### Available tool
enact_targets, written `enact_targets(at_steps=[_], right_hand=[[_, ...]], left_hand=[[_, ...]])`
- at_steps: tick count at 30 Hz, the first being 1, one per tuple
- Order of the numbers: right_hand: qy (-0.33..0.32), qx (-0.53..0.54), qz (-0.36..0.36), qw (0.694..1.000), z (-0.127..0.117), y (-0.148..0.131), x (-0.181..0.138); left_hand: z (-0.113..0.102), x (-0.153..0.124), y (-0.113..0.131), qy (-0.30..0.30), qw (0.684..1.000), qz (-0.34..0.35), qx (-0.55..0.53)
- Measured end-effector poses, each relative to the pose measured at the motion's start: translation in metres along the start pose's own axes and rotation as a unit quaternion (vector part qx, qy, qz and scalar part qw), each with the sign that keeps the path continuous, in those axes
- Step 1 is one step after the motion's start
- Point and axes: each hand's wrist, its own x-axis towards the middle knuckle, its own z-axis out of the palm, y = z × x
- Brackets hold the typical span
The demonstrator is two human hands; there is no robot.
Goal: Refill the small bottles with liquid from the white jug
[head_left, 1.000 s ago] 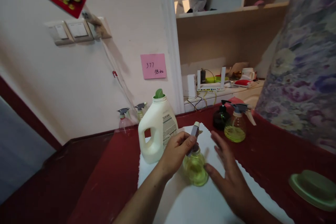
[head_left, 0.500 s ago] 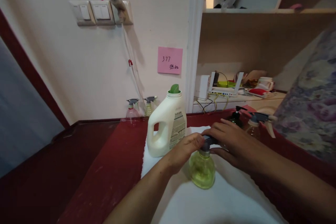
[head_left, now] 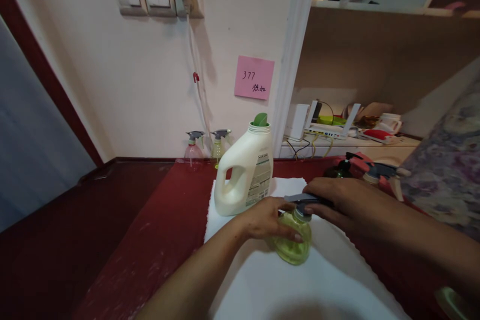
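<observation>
A small yellow-green spray bottle [head_left: 294, 254] with liquid in it stands on a white towel [head_left: 330, 280]. Around its body curls my left hand [head_left: 270, 220], fingers across the front and just under the neck. My right hand [head_left: 339, 203] grips the dark grey trigger head [head_left: 298, 198], which sits on the bottle's neck. Whether the head is threaded on tightly cannot be seen. Just behind my left hand is a large cream detergent jug [head_left: 229, 191] with a handle; its mouth shows a green spout [head_left: 260, 120].
A pink spray bottle [head_left: 193, 152] and a second yellow one [head_left: 217, 149] stand against the wall. Behind my right hand are a dark pump bottle [head_left: 344, 165] and another spray bottle [head_left: 375, 172]. A white router [head_left: 326, 131] with cables sits on the shelf.
My left hand has moved from the trigger head down onto the bottle's body. The right hand now grasps the head, which has turned to point left. The camera view has shifted slightly.
</observation>
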Motion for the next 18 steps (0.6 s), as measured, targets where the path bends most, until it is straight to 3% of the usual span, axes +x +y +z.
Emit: enact_targets(at_steps=[9,18], right_hand=[[-0.006,0.069,0.017,0.997,0.004,0.005,-0.001],[-0.01,0.057,0.019,0.998,0.017,0.011,0.002]], left_hand=[[-0.001,-0.001,0.003,0.007,1.0,-0.001,0.027],[-0.001,-0.001,0.003,0.003,0.999,-0.01,0.041]])
